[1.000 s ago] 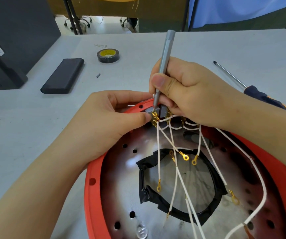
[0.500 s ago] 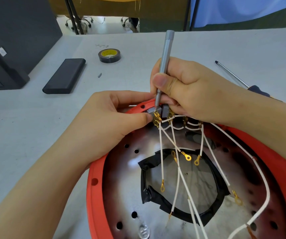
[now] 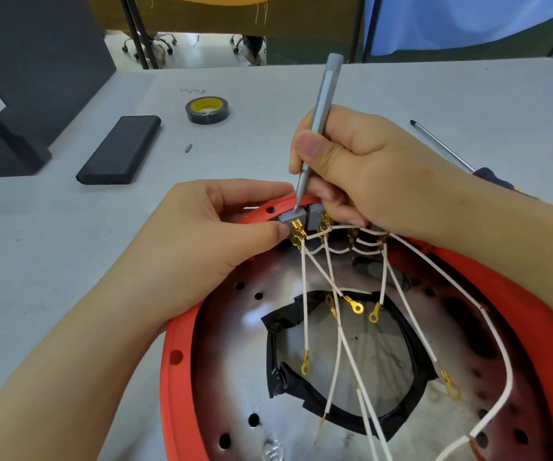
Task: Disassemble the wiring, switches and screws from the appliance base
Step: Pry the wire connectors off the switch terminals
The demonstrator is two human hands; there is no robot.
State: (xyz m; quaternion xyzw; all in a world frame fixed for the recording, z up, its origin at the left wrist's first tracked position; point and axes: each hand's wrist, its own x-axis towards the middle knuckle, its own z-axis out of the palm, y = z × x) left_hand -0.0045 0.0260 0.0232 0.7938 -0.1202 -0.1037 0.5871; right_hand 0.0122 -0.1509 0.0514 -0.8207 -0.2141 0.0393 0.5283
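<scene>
Head view: switch (image 3: 291, 217) at base rim (image 3: 182, 331).

Left hand (image 3: 202, 234) is pinching with thumb and curled fingers (image 3: 252, 191); right hand (image 3: 368, 168) is gripping pen-style, forearms converging.

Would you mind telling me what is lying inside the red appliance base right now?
Inside the red appliance base lie white wires with gold ring terminals, a black taped ring and a perforated metal plate. The right hand covers the far rim, hiding some switches.
</scene>
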